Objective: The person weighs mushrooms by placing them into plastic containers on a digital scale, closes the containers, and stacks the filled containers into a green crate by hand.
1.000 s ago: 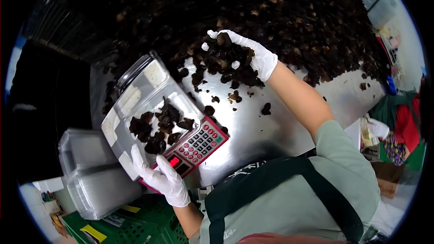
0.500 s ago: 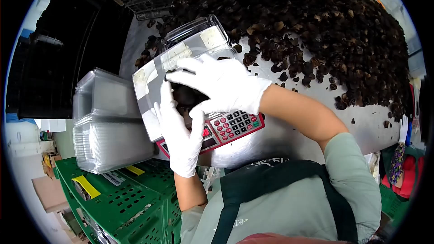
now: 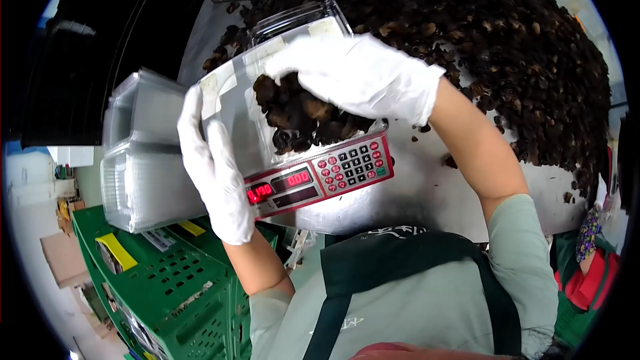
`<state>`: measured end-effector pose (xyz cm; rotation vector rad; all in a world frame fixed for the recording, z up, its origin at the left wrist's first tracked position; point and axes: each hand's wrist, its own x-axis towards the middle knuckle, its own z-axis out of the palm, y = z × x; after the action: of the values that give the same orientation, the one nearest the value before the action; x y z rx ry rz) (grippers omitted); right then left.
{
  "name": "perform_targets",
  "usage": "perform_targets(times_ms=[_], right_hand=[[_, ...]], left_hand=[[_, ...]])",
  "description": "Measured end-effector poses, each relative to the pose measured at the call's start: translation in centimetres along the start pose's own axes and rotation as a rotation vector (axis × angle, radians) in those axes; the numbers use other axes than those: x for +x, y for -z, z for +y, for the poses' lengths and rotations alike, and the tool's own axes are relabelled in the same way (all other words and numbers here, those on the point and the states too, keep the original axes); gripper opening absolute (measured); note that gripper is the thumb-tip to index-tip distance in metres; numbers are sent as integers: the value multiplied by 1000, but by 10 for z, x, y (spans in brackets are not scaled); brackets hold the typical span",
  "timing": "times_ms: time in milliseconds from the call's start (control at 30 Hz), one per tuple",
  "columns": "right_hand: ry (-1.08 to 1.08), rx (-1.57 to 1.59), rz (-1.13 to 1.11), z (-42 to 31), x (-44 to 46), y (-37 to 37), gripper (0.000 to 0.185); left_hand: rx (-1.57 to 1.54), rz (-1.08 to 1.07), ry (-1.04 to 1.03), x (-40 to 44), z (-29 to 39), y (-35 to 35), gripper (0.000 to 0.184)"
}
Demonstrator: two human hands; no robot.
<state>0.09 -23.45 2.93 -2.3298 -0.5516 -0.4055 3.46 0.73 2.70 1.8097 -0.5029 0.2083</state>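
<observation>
A clear plastic box (image 3: pixel 264 135) rests on a red and grey digital scale (image 3: pixel 320 177), whose red display is lit. Dark, wrinkled mushroom-like pieces (image 3: pixel 300 117) lie heaped inside the box. My right hand (image 3: pixel 363 77), in a white glove, is over the box's upper right part, touching the pieces; its fingertips are partly blurred and no piece is clearly gripped. My left hand (image 3: pixel 217 170), also gloved in white, stands at the left side of the box and scale with its fingers apart and nothing in them.
A large pile of the same dark pieces (image 3: pixel 520 60) covers the back of the metal table (image 3: pixel 427 187). Stacked clear boxes (image 3: pixel 150 180) stand at the left, above green crates (image 3: pixel 180 280). Black crates (image 3: pixel 73 73) are at the far left. A co-worker's arm shows at the right.
My right hand has come from the pile to the box, and the heap inside has grown. My left hand has moved left, away from the pieces. The view has shifted.
</observation>
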Motion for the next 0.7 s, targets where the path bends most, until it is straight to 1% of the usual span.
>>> perform_targets(times_ms=[33,67,133,167,200,233,267,333,367,400,433,467,500,533,567,600,667,700], right_hand=[[12,26,29,1,9,5,32],[29,76,120,-2,13,13,31],[-59,265,222,-6,17,30,32],[-117,301,238,-21,10,50,36],[-218,345,271,-28,3,57,30],[-319,392,307,-35,-4,64,26],[-262,209,332,-16,-18,51,33],[-264,65,180,-11,-47,46,37],[-288,19,180,-14,-59,40,37],[-313,-31,182,-17,-70,35,37],[-379,-80,145,-16,-80,34,35],[-375,-74,143,-18,-86,29,35],[-413,9,194,-19,-92,25,37],[-453,90,248,-18,-96,22,38],[-463,102,213,-17,-97,21,43],[-466,105,220,-16,-97,19,43],[-327,-131,171,-12,-96,15,46],[-273,-204,175,-11,-92,12,47]], left_hand=[[-58,-26,37,6,5,3,52],[-120,-53,71,11,8,4,54],[-26,-133,43,21,2,4,47],[31,-132,-86,28,-7,1,43],[40,-127,-81,37,-7,-1,43],[89,-117,-122,45,-4,-1,42],[144,-108,-154,52,-1,1,41],[143,-114,-98,69,7,2,40],[232,-157,-239,86,-12,9,40],[154,-158,-136,86,-8,5,40],[228,-199,-102,89,-6,1,42],[299,-243,-69,94,-7,-3,45],[165,-347,-78,94,-16,-5,47],[205,-411,-169,91,-24,-6,50],[152,-425,-103,82,-15,-10,52],[98,-441,-36,69,-2,-13,54],[154,-446,23,55,12,-11,54],[137,-397,-10,49,6,-10,48]])
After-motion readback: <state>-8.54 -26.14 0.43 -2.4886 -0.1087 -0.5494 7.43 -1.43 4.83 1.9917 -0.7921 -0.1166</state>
